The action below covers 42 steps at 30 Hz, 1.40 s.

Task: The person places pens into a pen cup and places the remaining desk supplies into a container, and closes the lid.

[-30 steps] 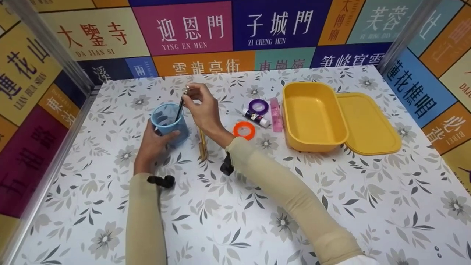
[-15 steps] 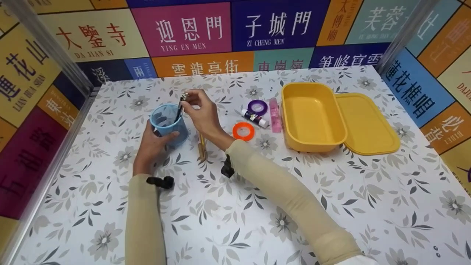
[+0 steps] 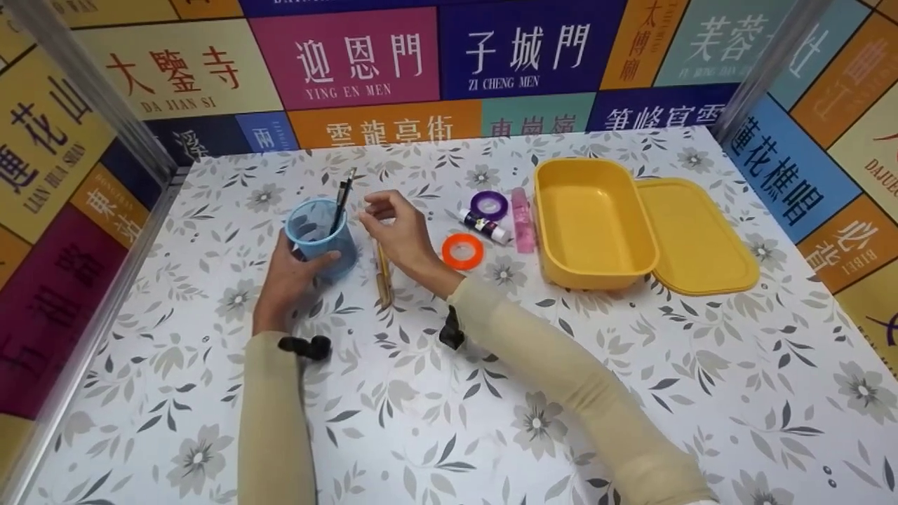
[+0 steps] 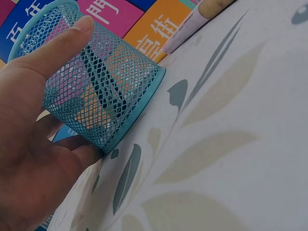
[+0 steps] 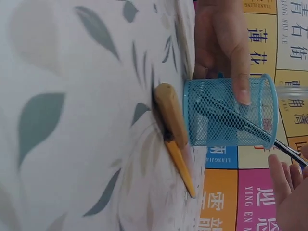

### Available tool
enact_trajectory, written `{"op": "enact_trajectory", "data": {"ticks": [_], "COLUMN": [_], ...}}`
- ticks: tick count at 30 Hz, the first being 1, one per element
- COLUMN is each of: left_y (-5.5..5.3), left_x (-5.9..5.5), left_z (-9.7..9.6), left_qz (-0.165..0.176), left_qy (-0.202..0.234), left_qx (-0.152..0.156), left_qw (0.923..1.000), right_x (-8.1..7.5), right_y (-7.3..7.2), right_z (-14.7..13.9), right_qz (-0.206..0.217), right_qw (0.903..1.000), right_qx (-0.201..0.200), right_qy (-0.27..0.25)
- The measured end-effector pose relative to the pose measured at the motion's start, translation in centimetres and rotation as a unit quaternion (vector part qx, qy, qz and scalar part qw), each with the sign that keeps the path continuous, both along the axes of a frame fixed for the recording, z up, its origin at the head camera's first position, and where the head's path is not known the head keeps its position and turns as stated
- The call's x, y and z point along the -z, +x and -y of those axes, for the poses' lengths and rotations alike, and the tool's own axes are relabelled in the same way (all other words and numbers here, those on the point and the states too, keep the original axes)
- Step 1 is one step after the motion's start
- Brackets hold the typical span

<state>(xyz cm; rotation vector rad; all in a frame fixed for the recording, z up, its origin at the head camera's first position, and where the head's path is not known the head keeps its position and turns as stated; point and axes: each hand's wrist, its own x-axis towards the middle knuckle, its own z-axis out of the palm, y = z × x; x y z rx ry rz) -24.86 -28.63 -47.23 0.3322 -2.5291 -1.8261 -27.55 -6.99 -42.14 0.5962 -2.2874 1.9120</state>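
Head view: blue mesh cup [image 3: 344,245], toward the table's [image 3: 421,393] far left corner, probably light, stiff and best held round its wall. Left grip [image 3: 286,284] wraps it; right grip [image 3: 405,235], loosely curled, empty, beside black pens [image 3: 341,202]. Magenta panel [image 3: 344,57] reads YING EN MEN, navy panel [image 3: 527,49] ZI CHENG MEN.

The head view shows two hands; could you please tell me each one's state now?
Left hand: holding the blue mesh cup.
Right hand: open, holding nothing.
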Motion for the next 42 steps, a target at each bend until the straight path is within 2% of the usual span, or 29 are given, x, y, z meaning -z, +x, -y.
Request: {"op": "enact_trajectory", "data": {"ticks": [7, 12, 17, 21, 25, 29, 31, 38, 42], "left_y": [0.2, 0.3, 0.1, 0.0, 0.0, 0.0, -0.1, 0.0, 0.1], "left_x": [-0.1, -0.3, -0.1, 0.0, -0.1, -0.2, -0.2, -0.2, -0.1], "left_z": [0.1, 0.0, 0.0, 0.0, 0.0, -0.1, -0.1, -0.1, -0.1], "left_qz": [0.015, 0.013, -0.004, 0.008, 0.016, 0.016, 0.012, 0.019, 0.012], "left_qy": [0.005, 0.011, -0.003, -0.012, -0.011, -0.004, 0.001, -0.005, -0.001], "left_qx": [-0.004, 0.000, 0.003, -0.002, -0.005, -0.004, -0.003, -0.002, -0.002], "left_qw": [0.9999, 0.9999, 1.0000, 0.9999, 0.9998, 0.9999, 0.9999, 0.9998, 0.9999], "right_x": [0.6, 0.4, 0.5, 1.1, 1.7, 1.9, 2.0, 2.1, 2.1], "right_y": [1.1, 2.0, 2.2, 2.2, 2.2, 2.4, 2.5, 2.5, 2.5], "right_z": [-0.7, -1.3, -1.7, -1.9, -2.0, -2.1, -1.9, -1.1, -1.0], "right_qz": [0.040, 0.076, 0.126, 0.163, 0.193, 0.213, 0.227, 0.274, 0.273], "right_qw": [0.9963, 0.9901, 0.9786, 0.9657, 0.9581, 0.9544, 0.9506, 0.9278, 0.9257], "right_qx": [-0.023, -0.030, -0.038, -0.048, -0.063, -0.069, -0.061, -0.038, -0.035], "right_qy": [0.073, 0.114, 0.158, 0.196, 0.202, 0.198, 0.202, 0.251, 0.260]}}
